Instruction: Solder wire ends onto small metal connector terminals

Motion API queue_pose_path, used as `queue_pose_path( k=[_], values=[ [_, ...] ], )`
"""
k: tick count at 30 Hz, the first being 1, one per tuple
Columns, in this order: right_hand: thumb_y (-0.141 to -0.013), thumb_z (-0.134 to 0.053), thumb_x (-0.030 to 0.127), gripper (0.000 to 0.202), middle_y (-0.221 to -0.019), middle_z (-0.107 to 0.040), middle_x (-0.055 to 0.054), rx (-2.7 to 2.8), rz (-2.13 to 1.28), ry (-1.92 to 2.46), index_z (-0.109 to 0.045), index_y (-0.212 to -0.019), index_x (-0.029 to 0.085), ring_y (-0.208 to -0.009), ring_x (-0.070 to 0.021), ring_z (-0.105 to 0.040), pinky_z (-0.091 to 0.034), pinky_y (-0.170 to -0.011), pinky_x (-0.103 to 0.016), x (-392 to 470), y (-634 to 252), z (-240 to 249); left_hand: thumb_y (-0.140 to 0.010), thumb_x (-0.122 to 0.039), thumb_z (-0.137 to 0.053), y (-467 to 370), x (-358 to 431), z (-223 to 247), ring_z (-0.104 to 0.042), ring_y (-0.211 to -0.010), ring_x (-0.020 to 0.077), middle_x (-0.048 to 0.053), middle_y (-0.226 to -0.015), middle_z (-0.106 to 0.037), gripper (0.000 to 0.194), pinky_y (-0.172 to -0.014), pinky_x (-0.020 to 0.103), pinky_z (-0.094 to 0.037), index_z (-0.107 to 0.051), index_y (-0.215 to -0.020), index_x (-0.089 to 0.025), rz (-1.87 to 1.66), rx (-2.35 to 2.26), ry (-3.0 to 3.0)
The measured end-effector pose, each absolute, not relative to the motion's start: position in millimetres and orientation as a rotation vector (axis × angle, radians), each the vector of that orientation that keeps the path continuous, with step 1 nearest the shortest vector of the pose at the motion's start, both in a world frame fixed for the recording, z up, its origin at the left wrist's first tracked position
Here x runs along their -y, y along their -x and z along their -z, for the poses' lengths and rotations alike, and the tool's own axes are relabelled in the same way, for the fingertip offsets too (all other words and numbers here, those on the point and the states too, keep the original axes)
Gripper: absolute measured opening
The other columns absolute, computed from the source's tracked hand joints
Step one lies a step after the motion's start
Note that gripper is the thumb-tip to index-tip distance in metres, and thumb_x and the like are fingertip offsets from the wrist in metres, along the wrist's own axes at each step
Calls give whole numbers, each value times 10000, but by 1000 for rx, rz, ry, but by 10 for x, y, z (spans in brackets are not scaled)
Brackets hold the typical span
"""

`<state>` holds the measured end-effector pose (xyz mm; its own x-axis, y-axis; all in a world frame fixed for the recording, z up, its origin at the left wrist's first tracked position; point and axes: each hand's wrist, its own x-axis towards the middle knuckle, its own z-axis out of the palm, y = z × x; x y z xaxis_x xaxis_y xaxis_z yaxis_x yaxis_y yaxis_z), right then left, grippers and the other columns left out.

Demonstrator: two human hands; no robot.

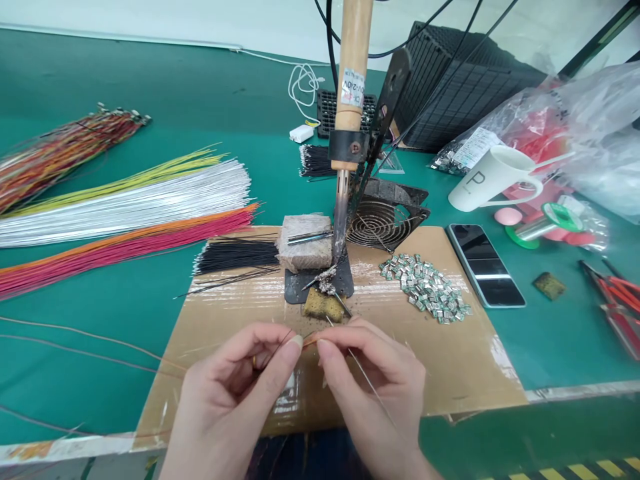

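Over the front of the cardboard, my left hand [240, 390] is closed in a pinch on thin wires, some trailing off to the left. My right hand [377, 380] pinches the orange-brown wire end [311, 339] between thumb and forefinger, close to the left fingertips. A thin silvery strand [367, 379] also runs through the right hand; I cannot tell whether it is solder. Just beyond the fingers are a yellowish sponge [324, 305] and a soldering iron [341, 213] clamped upright, tip down. Small green-and-silver connector boards [425, 290] lie heaped to the right.
Bundles of red wires [200, 239], white wires [190, 197] and black wires [235, 257] lie leftward. A worn block [305, 240] stands beside the iron, with a fan [385, 217] behind. A phone [485, 267], tilted mug [493, 180], solder spool [543, 225] and pliers [620, 300] lie right.
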<state>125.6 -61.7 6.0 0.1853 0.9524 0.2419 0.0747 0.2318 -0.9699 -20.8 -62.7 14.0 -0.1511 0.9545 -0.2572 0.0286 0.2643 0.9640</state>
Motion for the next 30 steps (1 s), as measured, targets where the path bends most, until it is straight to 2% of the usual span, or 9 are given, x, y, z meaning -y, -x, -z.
queue_pose_path(
  k=[3,9,12,17,20,25,30],
  values=[
    [-870,-712,82,156,-666,-708,2,1205,-860,1175,-821,-849,192,-558,-114,-629,-532,-528,-219,603,-1254,-76,-774,-475,-884,197,632,-153,-621,-611,118,17,-753,-722,250,-558,118,-537,-788,-780,-244,-1095,-1487,-1012],
    [-876,-709,84,160,-669,-703,6,1205,-874,1165,-815,-841,198,-559,-116,-620,-521,-515,-227,587,-1251,-71,-765,-457,-899,198,648,-149,-675,-661,137,14,-756,-711,264,-599,126,-566,-772,-798,-227,-1088,-1496,-983],
    [-891,-697,65,213,-738,-743,-2,1242,-825,1142,-831,-977,206,-625,-131,-665,-571,-595,-257,611,-1277,-59,-781,-482,-888,205,648,-154,-651,-655,128,7,-759,-691,290,-588,117,-554,-759,-808,-223,-1072,-1496,-997],
    [-860,-643,-39,475,-987,-812,-42,1400,-592,1021,-767,-1248,205,-815,-176,-749,-603,-745,-330,662,-1312,-8,-776,-491,-895,203,627,-182,-660,-677,116,-8,-745,-670,305,-609,93,-547,-749,-804,-224,-1071,-1464,-967],
    [-865,-661,-31,507,-1045,-822,-64,1482,-518,994,-729,-1309,204,-835,-195,-760,-607,-718,-350,664,-1295,33,-765,-493,-901,196,616,-180,-670,-681,125,0,-756,-682,316,-605,104,-559,-755,-808,-216,-1087,-1462,-937],
    [-864,-660,-29,515,-1019,-827,-110,1555,-407,986,-696,-1346,151,-817,-217,-765,-620,-672,-364,657,-1271,75,-762,-477,-907,194,612,-159,-698,-712,130,2,-802,-724,282,-648,113,-585,-779,-834,-236,-1098,-1464,-888],
    [-863,-678,1,547,-1012,-830,-107,1614,-343,1025,-673,-1385,162,-801,-225,-753,-623,-652,-362,692,-1283,97,-737,-467,-919,188,601,-181,-695,-699,136,10,-775,-724,290,-628,119,-583,-777,-791,-220,-1099,-1469,-892]
  ],
)
